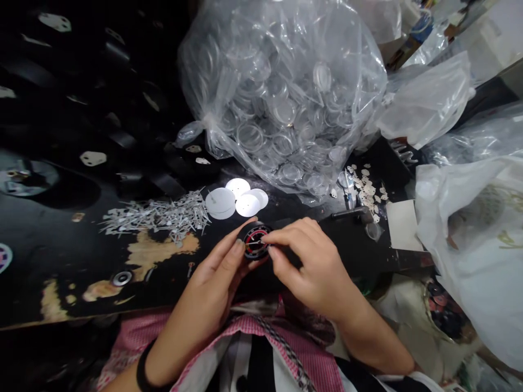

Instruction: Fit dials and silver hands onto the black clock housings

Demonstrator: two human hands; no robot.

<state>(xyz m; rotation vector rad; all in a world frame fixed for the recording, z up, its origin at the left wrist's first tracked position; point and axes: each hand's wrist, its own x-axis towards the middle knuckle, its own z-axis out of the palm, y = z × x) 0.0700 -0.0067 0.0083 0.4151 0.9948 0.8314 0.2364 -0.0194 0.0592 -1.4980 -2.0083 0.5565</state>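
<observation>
My left grip [218,272] holds the dial [253,235]; my right grip [308,264], narrow, whether pinching I cannot tell, apparently sets its needle [253,243]; next likely calls for gentle pressing

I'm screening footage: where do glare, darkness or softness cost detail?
Head view: white discs look nearly washed out; head view: reflections streak the clear bag; head view: the upper left is mostly dark; head view: markings on the dial look soft.

The left hand [216,272] hides part of the gauge [254,239], whose markings are unreadably small; the left edge crops a disc [4,257].
</observation>
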